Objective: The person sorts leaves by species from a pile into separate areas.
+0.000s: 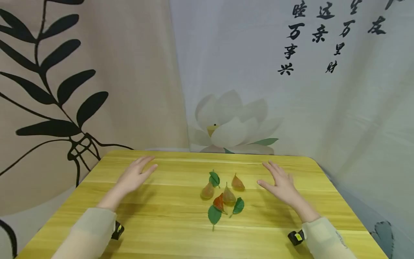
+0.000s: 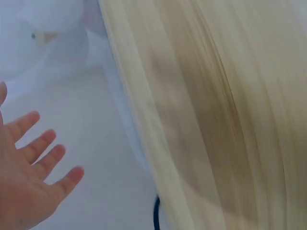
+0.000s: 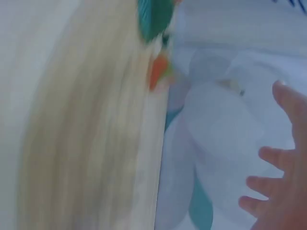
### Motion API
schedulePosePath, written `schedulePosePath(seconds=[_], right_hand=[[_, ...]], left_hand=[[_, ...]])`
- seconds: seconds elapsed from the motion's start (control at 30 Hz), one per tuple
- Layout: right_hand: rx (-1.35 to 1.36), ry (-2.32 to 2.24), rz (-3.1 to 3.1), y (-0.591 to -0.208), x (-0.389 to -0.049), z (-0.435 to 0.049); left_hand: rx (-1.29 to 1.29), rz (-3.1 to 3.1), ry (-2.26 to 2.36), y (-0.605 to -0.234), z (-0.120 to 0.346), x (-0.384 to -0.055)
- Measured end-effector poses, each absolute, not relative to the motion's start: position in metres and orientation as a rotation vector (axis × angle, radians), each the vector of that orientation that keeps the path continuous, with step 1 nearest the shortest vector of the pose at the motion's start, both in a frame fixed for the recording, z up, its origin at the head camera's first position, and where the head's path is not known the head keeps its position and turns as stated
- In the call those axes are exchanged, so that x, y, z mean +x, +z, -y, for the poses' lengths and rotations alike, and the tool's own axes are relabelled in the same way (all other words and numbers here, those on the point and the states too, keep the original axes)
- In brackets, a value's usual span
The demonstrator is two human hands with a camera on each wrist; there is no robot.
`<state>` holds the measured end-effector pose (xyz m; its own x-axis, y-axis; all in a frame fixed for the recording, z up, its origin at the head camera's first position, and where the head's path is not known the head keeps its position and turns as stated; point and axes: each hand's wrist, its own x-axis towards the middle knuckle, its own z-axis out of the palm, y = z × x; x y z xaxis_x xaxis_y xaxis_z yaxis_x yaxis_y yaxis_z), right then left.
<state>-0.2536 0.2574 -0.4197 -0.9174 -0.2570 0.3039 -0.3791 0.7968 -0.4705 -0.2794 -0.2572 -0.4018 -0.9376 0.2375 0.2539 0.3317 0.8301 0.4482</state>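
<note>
My left hand hovers over the left part of the table with its fingers spread, holding nothing; its spread fingers also show in the left wrist view. On the other side my right hand is held in the air, fingers apart and holding nothing. Between the hands lies a loose cluster of small leaves and leaf-like pieces. Several are orange-brown and pear-shaped, such as one piece nearest the right hand and another at the left. A red-orange leaf lies beside green leaves.
The yellow wood-grain table has rounded far corners. Behind it hangs a pale cloth printed with a lotus and black characters, beside a cloth with dark printed leaves. Black wrist cameras sit at both sleeves.
</note>
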Motion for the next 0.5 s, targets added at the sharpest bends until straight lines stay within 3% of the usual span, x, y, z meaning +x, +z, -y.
schedulePosePath(seconds=[0.33,0.5], right_hand=[[0.565,1.296,2.684,-0.433,-0.231,-0.206],[0.522,1.398,2.670,-0.444,-0.231,-0.188]], left_hand=[[-0.562,2.782,-1.503,-0.416,0.185,-0.268],[-0.624,2.800,-1.548,-0.422,0.160,-0.265]])
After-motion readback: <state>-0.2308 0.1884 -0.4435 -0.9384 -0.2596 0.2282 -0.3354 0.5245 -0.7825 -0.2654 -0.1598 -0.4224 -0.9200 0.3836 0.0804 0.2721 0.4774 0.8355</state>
